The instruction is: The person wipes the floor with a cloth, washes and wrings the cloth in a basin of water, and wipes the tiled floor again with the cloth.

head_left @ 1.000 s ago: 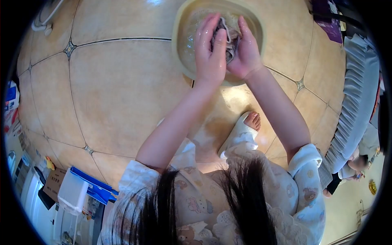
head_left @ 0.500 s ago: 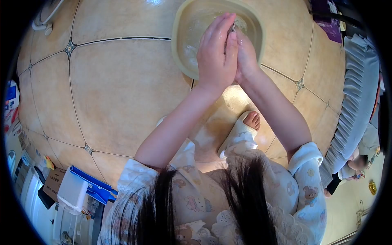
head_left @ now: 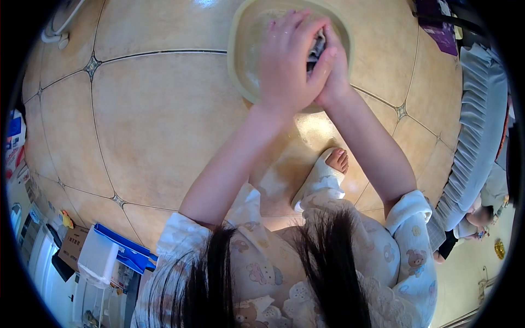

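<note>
Left hand (head_left: 290, 68) shifted leftward, more dark cloth (head_left: 315, 51) showing, right hand (head_left: 336, 75) opposite, both sets of fingers clasping it, above beige basin (head_left: 234, 63)

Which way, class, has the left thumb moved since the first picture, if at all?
Yes: the left thumb has moved to the picture's right, closer to the basin's right rim.

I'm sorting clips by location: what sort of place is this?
Probably a room in a home: there is a tiled floor, a pleated pale-blue cover at right, perhaps on a sofa or bed, and a white open-toed slipper near the basin.
</note>
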A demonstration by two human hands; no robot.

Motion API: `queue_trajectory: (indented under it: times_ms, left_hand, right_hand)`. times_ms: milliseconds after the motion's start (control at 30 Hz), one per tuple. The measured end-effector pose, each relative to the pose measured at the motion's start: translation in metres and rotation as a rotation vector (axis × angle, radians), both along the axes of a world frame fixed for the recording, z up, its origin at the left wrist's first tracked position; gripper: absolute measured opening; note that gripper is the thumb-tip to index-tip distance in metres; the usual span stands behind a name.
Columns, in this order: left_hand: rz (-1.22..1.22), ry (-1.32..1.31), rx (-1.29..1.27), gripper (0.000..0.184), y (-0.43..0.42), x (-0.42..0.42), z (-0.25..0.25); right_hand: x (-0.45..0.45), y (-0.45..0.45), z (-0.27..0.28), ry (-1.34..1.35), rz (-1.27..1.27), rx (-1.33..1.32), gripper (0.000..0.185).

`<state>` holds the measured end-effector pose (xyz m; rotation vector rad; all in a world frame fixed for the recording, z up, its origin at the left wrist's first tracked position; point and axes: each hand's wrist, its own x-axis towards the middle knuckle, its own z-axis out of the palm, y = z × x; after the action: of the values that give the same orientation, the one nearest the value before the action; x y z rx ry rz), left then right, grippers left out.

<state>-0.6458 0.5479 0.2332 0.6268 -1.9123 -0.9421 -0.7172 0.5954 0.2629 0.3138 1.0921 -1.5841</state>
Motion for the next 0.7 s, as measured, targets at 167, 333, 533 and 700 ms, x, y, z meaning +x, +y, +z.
queue_trajectory:
  times_ms: [167, 333, 533, 700]
  left_hand:
    - [-0.081, 0.082, -0.069, 0.020, -0.006, 0.003, 0.007]
    - [-0.181, 0.120, -0.013, 0.022, -0.004, 0.005, 0.006]
    - [-0.142, 0.172, 0.001, 0.027, 0.002, -0.009, -0.007]
    - [-0.230, 0.067, 0.116, 0.027, 0.006, -0.008, -0.010]
  right_hand:
    - [-0.009, -0.005, 0.008, -0.204, 0.128, -0.261, 0.086]
    - [-0.008, 0.005, -0.005, -0.407, 0.094, -0.514, 0.093]
    - [0.004, 0.015, -0.025, -0.560, 0.034, -0.654, 0.101]
    - [0.009, 0.015, -0.025, -0.456, -0.006, -0.464, 0.098]
